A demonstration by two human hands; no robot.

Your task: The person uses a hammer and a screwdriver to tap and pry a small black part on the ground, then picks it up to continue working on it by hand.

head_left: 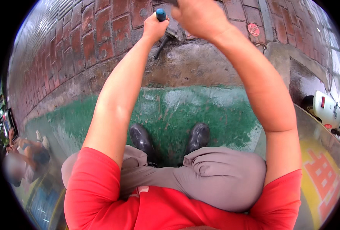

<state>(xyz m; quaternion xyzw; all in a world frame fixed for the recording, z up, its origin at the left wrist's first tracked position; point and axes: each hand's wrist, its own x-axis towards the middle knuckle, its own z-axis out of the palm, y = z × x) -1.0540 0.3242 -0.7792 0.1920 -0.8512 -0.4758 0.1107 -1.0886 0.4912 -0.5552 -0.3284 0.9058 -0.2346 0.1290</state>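
Two bare forearms stretch ahead of us in the head view, coming out of red sleeves [91, 180]. Our left hand [154, 28] is wrapped around a blue-ended handle [160, 14], whose tip pokes up out of the fist, near the top of the view. Just below that hand we see a dark metal piece [165, 43], close to where brick paving [112, 30] meets a concrete strip [193, 63]; we cannot tell whether it joins the handle. Our right hand [200, 17] is beside the left one, apart from it, blurred and partly cut off by the upper edge. A dark object [173, 2] shows at its left side, but we cannot tell whether the fingers are closed on it.

Right of the hands, a round red disc [253, 30] lies on the wet bricks. Nearer to us, two dark boots [141, 138] stand on green-painted ground [177, 103], below our grey-brown trousers [227, 176]. At far left we see another person [34, 153]; at far right, a white vehicle [325, 109].
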